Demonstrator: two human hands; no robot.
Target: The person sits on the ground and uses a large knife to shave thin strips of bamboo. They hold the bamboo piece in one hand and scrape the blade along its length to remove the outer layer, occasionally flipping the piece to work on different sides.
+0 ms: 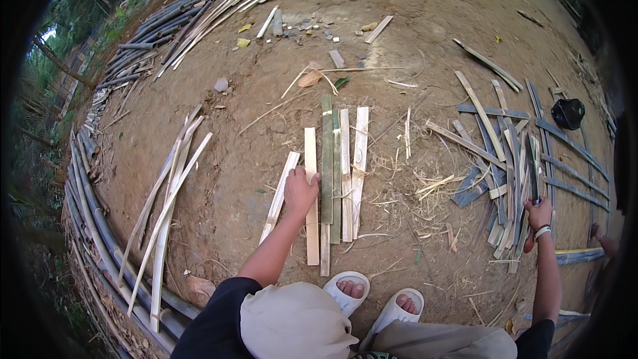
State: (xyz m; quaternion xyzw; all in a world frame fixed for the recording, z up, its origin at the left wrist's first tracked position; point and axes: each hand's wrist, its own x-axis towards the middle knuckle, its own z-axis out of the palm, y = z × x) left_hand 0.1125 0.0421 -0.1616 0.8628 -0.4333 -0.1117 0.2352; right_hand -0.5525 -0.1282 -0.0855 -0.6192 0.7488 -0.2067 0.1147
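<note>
Arranging slats seems the step in hand: the left hand (302,190) touches a pale bamboo slat (312,233) on the dirt ground (232,159), beside a green slat (326,159) — whether gripping, I cannot tell. The right hand (539,213) clasps a knife (533,183); next probably calls for a firm left-hand pinch.

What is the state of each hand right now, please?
Left hand: on a pale bamboo strip; whether it grips cannot be told.
Right hand: closed, holding a dark-bladed knife.
</note>
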